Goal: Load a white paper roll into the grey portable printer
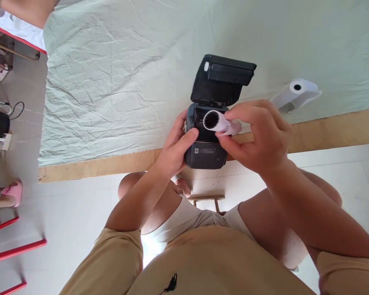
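Note:
My left hand [180,141] grips the left side of a small dark portable printer [204,159], thumb along the edge of its bay. The printer's lid [217,88] stands swung open away from me. In my right hand [261,135], between thumb and fingers, is a thin white paper roll [226,124] with a wide, black, ribbed hollow core. It is tilted over the open bay; whether it touches the printer I cannot tell. A thicker white paper roll [290,94], its loose end hanging out, lies on the table just beyond my right hand.
A pale green cloth [110,90] covers the table, with a bare wooden edge [104,166] toward me. Another person's arm [30,10] reaches in at the top left. Cables [3,110] and red stool legs [17,252] are at the left, off the table.

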`<state>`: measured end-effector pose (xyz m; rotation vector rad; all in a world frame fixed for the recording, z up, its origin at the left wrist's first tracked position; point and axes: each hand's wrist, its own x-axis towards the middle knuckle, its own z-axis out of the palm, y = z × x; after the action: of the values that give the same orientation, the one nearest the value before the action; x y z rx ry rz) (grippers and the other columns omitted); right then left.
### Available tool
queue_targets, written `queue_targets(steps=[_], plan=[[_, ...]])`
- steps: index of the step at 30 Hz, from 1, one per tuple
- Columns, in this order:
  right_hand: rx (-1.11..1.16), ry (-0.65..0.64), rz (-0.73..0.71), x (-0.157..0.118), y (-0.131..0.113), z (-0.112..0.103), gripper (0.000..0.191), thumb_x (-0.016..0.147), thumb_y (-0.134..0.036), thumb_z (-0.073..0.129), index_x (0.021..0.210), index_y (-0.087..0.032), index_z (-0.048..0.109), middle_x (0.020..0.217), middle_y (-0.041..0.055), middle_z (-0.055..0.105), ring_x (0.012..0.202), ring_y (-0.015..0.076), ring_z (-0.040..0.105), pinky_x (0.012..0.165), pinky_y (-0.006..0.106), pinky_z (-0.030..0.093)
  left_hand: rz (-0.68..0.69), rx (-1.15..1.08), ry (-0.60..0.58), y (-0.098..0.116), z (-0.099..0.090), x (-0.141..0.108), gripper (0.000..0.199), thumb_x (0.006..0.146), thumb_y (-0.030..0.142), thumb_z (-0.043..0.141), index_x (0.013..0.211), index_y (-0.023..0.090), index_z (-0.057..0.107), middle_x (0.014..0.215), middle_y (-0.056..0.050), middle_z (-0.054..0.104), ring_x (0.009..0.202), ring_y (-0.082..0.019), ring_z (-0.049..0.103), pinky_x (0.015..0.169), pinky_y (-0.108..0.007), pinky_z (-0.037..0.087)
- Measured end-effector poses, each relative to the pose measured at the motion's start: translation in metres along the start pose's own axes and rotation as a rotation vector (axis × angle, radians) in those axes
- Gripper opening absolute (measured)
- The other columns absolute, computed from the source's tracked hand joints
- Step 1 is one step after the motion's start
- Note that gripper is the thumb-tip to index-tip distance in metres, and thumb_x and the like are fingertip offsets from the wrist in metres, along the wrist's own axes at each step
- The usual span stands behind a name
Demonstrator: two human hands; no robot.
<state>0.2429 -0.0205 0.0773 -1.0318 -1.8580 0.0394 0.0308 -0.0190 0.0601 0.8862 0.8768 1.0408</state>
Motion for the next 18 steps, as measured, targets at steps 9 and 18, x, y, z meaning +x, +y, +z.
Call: queue_targets(steps=[9, 18], plan=[[-0.053, -0.041, -0.004, 0.000, 0.005, 0.007, 0.024, 0.104, -0.015, 0.064, 0.095, -0.033, 0.078, 0.096, -0.0024, 0.091, 0.107, 0.0300, 0.091, 0.092, 0.050, 0.063, 0.012, 0.009, -0.002, 0.002, 0.000, -0.003, 0.069, 0.101, 0.066, 0.091, 0.155, 0.028, 0.070, 0.169, -0.010, 0.081, 0.162, -0.038, 0.076, 0.129, -0.049, 0.067], [0.217, -0.077, -0.096, -0.012, 0.007, 0.004, 0.008, 0.103, -0.029, 0.072, 0.101, -0.036, 0.075, 0.090, -0.0026, 0.086, 0.104, 0.0308, 0.087, 0.093, 0.051, 0.063, -0.006, 0.063, -0.061, -0.003, -0.012, 0.000, 0.099, 0.083, 0.058, 0.108, 0.166, 0.029, 0.065, 0.169, -0.014, 0.078, 0.155, -0.043, 0.077, 0.126, -0.050, 0.069]])
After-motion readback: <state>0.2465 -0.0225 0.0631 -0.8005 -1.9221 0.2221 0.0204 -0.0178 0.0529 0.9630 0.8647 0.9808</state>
